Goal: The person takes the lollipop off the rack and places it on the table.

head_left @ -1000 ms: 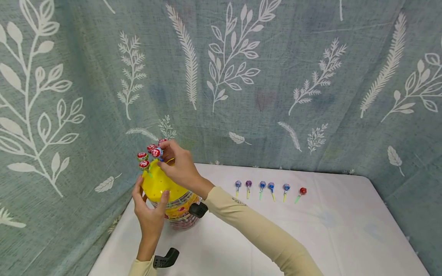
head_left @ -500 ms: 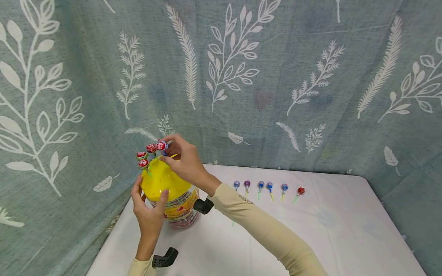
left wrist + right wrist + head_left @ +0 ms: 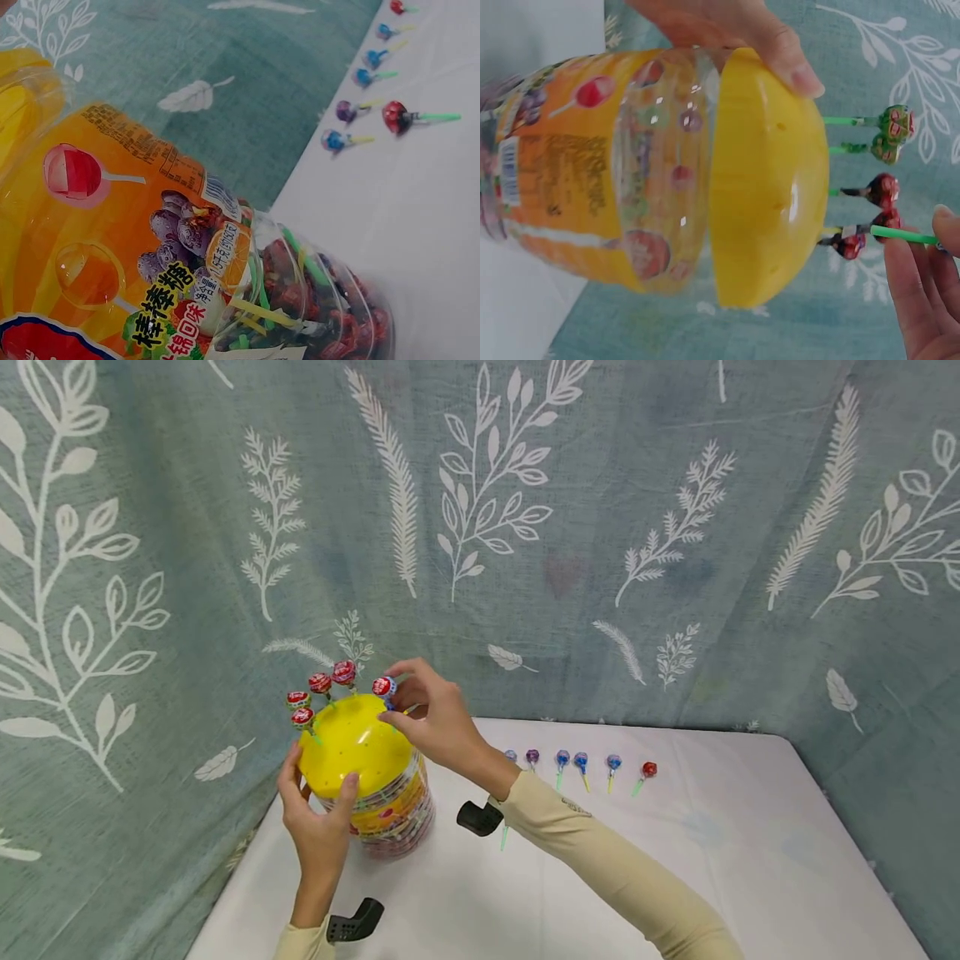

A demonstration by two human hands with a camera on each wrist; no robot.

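Observation:
A clear plastic jar of lollipops [image 3: 300, 292] with a printed orange label stands on the table, a domed yellow lid [image 3: 356, 747] on top. My left hand [image 3: 318, 835] grips the lid's near left side, thumb on the front and fingers round the edge. Small holes dot the lid. Several lollipops [image 3: 883, 190] stick up out of its far left part, their wrapped heads outward. In my right hand [image 3: 446, 718], thumb and fingertips pinch a red-and-blue wrapped lollipop [image 3: 384, 687] above the lid's right side. Its green stick [image 3: 904, 235] points at the lid, apart from it.
On the white table [image 3: 675, 877], a row of several lollipops [image 3: 581, 762] lies right of the jar. One red lollipop [image 3: 397, 118] lies nearer, mostly behind my right sleeve [image 3: 600, 839] in the head view. A patterned green curtain [image 3: 562, 577] hangs behind the table.
My right hand has moved right with the pinched lollipop, away from the lollipops standing in the lid. My left hand keeps its hold on the lid.

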